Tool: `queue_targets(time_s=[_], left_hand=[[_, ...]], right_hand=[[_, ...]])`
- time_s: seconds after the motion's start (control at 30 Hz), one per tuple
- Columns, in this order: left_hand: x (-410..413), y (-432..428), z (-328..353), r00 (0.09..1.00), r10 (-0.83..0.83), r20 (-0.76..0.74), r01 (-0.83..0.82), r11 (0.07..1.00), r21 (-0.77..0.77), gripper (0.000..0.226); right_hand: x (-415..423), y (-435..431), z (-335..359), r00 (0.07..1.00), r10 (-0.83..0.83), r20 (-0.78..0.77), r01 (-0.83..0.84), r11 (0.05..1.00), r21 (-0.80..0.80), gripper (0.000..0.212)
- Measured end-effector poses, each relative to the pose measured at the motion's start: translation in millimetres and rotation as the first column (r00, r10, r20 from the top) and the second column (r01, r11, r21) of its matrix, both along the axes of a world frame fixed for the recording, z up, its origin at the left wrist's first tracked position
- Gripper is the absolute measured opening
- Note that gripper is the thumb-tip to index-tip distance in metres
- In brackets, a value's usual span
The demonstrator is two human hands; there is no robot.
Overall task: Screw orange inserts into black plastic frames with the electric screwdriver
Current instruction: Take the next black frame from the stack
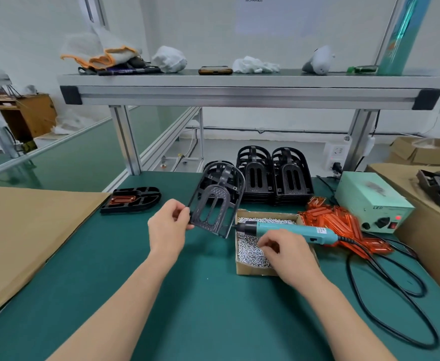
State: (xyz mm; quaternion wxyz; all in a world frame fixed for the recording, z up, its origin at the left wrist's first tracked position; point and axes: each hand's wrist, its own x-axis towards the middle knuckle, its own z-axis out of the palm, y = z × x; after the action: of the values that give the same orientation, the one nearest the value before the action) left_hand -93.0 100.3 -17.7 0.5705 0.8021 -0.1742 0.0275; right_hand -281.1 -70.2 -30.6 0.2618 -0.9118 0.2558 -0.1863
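Writing: the grey unit (372, 201) at 2 o'clock reads "LED"; the screwdriver's (291, 229) label is too small to read.

Your left hand (168, 225) pinches the left edge of a black frame (215, 207) between thumb and fingers, holding it tilted upright above the mat (187, 295). Your right hand (286, 248), fingers curled, reaches into the screw box (250, 269); whether it grips a screw cannot be told. The screwdriver lies across the box, tip toward 9 o'clock. The orange inserts (343, 225) are piled at 3 o'clock of the box, and the frame stacks (273, 175) stand at 12 o'clock.
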Motion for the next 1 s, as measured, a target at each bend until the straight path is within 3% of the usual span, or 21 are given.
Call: queue_targets(time_s=[0.13, 0.43, 0.57, 0.77, 0.87, 1.0], left_hand=[[-25.1, 15.7, -4.1, 0.997, -0.060, 0.042, 0.060, 0.998, -0.014, 0.021], [-64.8, 43.9, -19.1, 0.933, -0.099, 0.347, 0.102, 0.995, 0.010, 0.021], [-78.1, 53.8, -23.9, 0.831, -0.100, 0.547, 0.127, 0.992, -0.012, 0.010], [-94.4, 56.0, -34.8, 0.718, -0.132, 0.684, 0.152, 0.988, 0.032, 0.024], [-102.0, 55.6, -34.5, 0.637, -0.173, 0.751, 0.195, 0.979, 0.060, 0.014], [-110.7, 57.5, -35.2, 0.510, -0.245, 0.825, 0.250, 0.959, 0.130, 0.010]], right_hand=[[-4.7, 0.5, -4.6, 0.997, -0.021, -0.069, 0.020, 1.000, -0.018, 0.024], [-25.4, 5.0, -12.5, 0.957, -0.127, 0.260, 0.130, 0.992, 0.005, 0.020], [-37.0, -3.1, -6.2, 0.858, -0.262, 0.442, 0.257, 0.964, 0.074, 0.020], [-51.1, -27.9, 10.1, 0.729, -0.385, 0.566, 0.397, 0.911, 0.109, 0.022], [-56.5, -54.0, 20.1, 0.750, -0.435, 0.498, 0.464, 0.883, 0.072, 0.017], [-59.7, -95.3, 26.9, 0.829, -0.523, 0.196, 0.532, 0.847, 0.012, 0.027]])
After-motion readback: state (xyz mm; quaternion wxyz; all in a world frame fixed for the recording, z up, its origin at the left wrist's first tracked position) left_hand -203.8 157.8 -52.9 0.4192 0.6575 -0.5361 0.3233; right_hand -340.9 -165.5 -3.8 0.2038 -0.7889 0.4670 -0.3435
